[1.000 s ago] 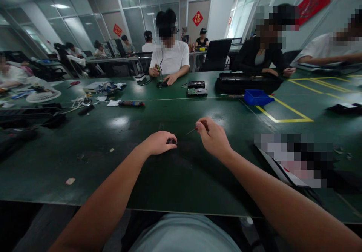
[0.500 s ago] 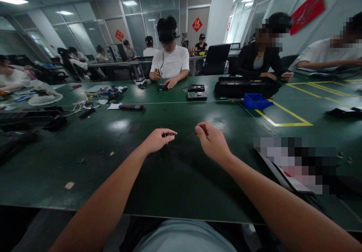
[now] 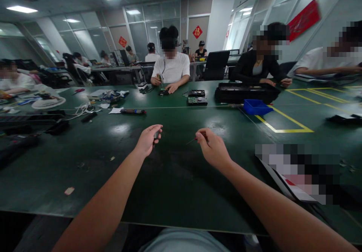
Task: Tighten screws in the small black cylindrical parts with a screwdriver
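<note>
My left hand (image 3: 146, 140) is raised over the green table (image 3: 169, 191), its fingers curled around a small dark object (image 3: 156, 135). Most of that object is hidden by the fingers, so its kind is unclear. To the right, my right hand (image 3: 212, 148) pinches a thin screwdriver (image 3: 191, 141) between thumb and forefinger. Its slim shaft points left toward the other hand, and a bit of red handle shows at the fingertips. A wide gap separates the two hands, and the screwdriver touches nothing in front of it.
Farther back lie an electric screwdriver (image 3: 132, 111), hard drives (image 3: 197, 100), a blue bin (image 3: 256, 107) and a long black casing (image 3: 246, 92). At right is a blurred-out flat item (image 3: 294, 176). A co-worker (image 3: 171, 67) sits opposite, handling a small dark part.
My left hand has moved left and turned, its fingers now closing around the small object. The right hand keeps the screwdriver in nearly the same pose. The view has tilted up slightly.
</note>
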Demonstrator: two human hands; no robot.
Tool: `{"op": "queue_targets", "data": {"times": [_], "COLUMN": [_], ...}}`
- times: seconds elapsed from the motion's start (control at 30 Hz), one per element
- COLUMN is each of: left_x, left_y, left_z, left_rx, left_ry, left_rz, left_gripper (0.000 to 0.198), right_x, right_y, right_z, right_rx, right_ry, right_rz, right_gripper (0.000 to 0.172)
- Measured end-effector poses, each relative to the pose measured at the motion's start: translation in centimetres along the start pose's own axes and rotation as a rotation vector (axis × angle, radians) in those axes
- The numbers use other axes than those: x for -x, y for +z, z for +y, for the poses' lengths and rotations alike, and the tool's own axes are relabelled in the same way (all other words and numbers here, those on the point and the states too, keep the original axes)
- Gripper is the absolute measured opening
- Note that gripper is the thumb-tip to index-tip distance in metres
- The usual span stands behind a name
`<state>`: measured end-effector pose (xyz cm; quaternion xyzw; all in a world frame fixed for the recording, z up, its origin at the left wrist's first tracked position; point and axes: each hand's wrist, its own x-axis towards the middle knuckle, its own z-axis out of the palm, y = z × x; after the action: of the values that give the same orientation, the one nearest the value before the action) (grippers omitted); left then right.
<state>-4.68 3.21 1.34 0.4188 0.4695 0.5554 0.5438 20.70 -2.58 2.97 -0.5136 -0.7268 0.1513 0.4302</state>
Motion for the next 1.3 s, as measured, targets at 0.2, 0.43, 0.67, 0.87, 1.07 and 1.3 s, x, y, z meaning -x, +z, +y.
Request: {"op": "queue_targets", "data": {"times": [0.2,0.43,0.67,0.87,1.07,1.3], "left_x": [-0.3,0.0,-0.2,0.1,0.6,1.3], "left_y": [-0.4,-0.3,-0.4,-0.5,-2.1,-9.8], "left_z": [0.0,0.5,0.7,2.1,4.6,8.7], "left_rx": [0.023,0.047,0.111,0.142,0.141,0.114], "left_ry": [0.021,0.002,0.004,0.032,0.093,0.172], "left_rz": [0.019,0.010,0.050,0.130,0.165,0.361], "left_gripper": [0.028,0.028,0.026,0.022,0.021,0.020], "right_x": [0.0,0.0,0.0,0.0,-0.1,0.0], "right_y": [0.0,0.0,0.0,0.1,0.1,0.0], "right_z": [0.1,0.3,0.2,0.2,0.4,0.3], "right_rx": [-0.004,-0.004,-0.013,-0.007,0.004,-0.003], "right_ry": [0.000,0.003,-0.008,-0.010,0.002,-0.008], "right_rz": [-0.003,-0.007,-0.015,-0.027,-0.028,-0.031], "right_gripper": [0.022,0.022,0.021,0.022,0.021,0.022]}}
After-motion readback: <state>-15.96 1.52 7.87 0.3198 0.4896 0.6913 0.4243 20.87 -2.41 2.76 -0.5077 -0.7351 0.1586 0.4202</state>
